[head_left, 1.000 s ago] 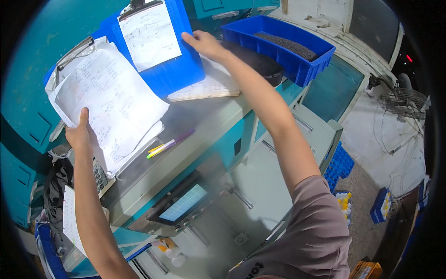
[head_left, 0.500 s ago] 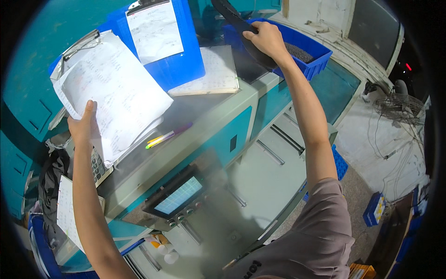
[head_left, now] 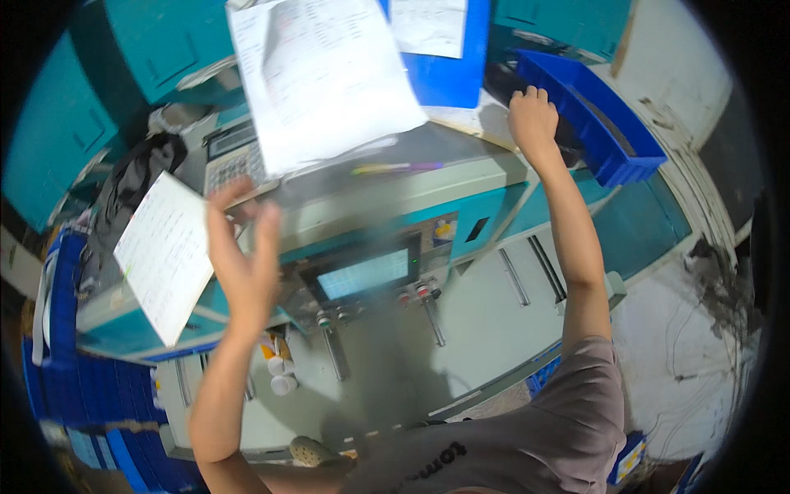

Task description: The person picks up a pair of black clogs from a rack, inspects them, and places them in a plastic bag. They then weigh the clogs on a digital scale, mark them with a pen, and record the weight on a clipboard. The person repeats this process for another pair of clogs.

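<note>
My right hand point(head_left: 533, 123) is closed, its fingers curled over a long black curved piece point(head_left: 568, 142) beside the blue plastic bin point(head_left: 605, 156). Much of that piece is hidden behind the hand. My left hand point(head_left: 243, 263) is empty and blurred, with thumb and fingers apart, near the lower edge of a calculator point(head_left: 234, 165) and a handwritten notebook page point(head_left: 169, 255). A stack of handwritten sheets point(head_left: 329, 82) lies tilted on the machine top, overlapping the calculator. Behind it stands a blue clipboard or folder point(head_left: 444, 78) with a paper on its front.
Pens point(head_left: 399, 168) lie on the machine top's front edge. Below are a control panel with a lit screen point(head_left: 366, 274) and knobs, then a pale bed with metal rods point(head_left: 514, 278). White round containers point(head_left: 282, 375) stand at lower left. A dark bag point(head_left: 136, 177) sits at the left.
My left hand has let go of the paper stack and come down toward me. My right hand has lowered the black piece beside the bin. The whole view has turned left.
</note>
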The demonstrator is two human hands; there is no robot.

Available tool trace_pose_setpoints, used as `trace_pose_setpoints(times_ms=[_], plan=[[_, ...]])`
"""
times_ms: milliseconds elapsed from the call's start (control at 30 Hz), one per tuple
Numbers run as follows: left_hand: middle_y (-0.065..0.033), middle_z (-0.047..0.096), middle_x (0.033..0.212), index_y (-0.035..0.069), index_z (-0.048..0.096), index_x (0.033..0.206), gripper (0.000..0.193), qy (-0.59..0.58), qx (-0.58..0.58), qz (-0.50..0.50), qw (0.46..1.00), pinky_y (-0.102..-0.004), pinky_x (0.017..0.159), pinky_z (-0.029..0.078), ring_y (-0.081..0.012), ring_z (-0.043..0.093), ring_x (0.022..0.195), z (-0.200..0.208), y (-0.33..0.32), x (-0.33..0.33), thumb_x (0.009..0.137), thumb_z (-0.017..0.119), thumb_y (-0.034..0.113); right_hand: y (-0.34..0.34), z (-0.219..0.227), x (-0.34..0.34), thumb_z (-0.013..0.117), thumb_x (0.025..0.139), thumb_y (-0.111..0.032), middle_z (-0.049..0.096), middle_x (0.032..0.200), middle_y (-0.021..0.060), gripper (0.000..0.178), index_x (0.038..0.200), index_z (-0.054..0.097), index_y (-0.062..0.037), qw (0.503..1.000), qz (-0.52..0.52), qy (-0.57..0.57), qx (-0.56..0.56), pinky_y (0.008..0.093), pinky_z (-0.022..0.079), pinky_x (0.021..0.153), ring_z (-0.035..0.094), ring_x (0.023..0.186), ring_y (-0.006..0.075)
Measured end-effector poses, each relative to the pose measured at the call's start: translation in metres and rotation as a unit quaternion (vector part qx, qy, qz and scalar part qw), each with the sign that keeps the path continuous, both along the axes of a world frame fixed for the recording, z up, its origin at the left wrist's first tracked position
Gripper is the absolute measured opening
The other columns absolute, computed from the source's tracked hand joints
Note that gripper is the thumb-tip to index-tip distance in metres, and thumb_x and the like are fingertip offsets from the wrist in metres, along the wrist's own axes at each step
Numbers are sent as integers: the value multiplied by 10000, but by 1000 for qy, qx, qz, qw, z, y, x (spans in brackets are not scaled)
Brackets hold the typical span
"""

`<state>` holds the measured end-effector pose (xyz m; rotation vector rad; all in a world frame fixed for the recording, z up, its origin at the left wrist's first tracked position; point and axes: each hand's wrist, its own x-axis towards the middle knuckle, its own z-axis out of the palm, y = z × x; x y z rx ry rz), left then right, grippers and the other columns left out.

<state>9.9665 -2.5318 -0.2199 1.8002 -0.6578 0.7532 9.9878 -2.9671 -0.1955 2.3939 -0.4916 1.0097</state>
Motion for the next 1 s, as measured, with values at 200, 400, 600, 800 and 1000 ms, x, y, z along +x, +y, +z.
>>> trace_pose_setpoints(times_ms=[200,400,600,800,1000], plan=[[-144,616,1149,15,603,1161,343,39,141,-69,987,-344,814,498,-243,603,947,-61,34,-94,841,727,25,125,-21,-13,684,854,-159,674,1005,147,186,986,704,-30,875,438,148,146,464,498,822,629,974,336],[-132,632,1080,12,615,1139,364,132,107,-54,984,-336,785,514,-267,611,904,-92,63,-131,795,732,-26,108,-46,-7,641,874,-76,581,1059,163,225,1089,605,-18,887,413,141,154,448,490,826,591,1003,341],[-120,619,1001,5,610,1079,249,195,55,-5,979,-308,743,502,-205,579,813,-122,99,-148,843,682,-17,-12,-22,-60,756,732,-149,585,981,149,255,921,630,-34,997,43,-58,25,418,533,752,581,965,321],[-119,604,977,-3,606,1060,197,179,49,-11,983,-307,731,502,-193,578,802,-128,103,-155,867,647,-10,-35,7,-109,797,705,-168,629,894,91,238,854,647,-59,992,27,-120,19,420,541,722,582,966,309],[-127,605,968,-9,605,1069,246,210,45,-24,976,-311,729,502,-200,585,801,-136,108,-157,833,655,-57,-66,61,-135,645,756,-118,646,831,115,72,773,697,-72,968,-60,-194,-149,407,540,652,616,893,301]])
